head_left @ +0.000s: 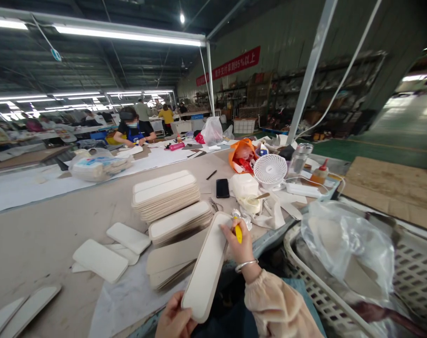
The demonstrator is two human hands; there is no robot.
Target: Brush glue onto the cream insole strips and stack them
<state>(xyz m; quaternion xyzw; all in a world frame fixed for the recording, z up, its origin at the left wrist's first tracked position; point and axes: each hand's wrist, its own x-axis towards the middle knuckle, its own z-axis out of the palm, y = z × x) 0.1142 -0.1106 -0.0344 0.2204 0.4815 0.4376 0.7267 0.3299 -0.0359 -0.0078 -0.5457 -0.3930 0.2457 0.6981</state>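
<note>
A long white panel (206,267) with rounded corners slants above the table's near edge. My left hand (176,317) is closed on its lower end, thumb on top. At the upper end, the fingers of my right hand (240,241) pinch the panel's edge. That same hand also keeps a small yellow tool (238,231) in its grip; its working tip is hidden. Just left of the panel lie a low stack of beige panels (174,256), a stack of white-topped panels (180,220) and a taller stack (166,188) behind them.
Loose white panels (100,260) lie to the left. Behind my right hand are scissors (216,204), a phone (222,188), a tub of pale paste (251,203) and a white fan (270,169). A plastic basket (315,277) stands at right. A co-worker (134,129) works across the table.
</note>
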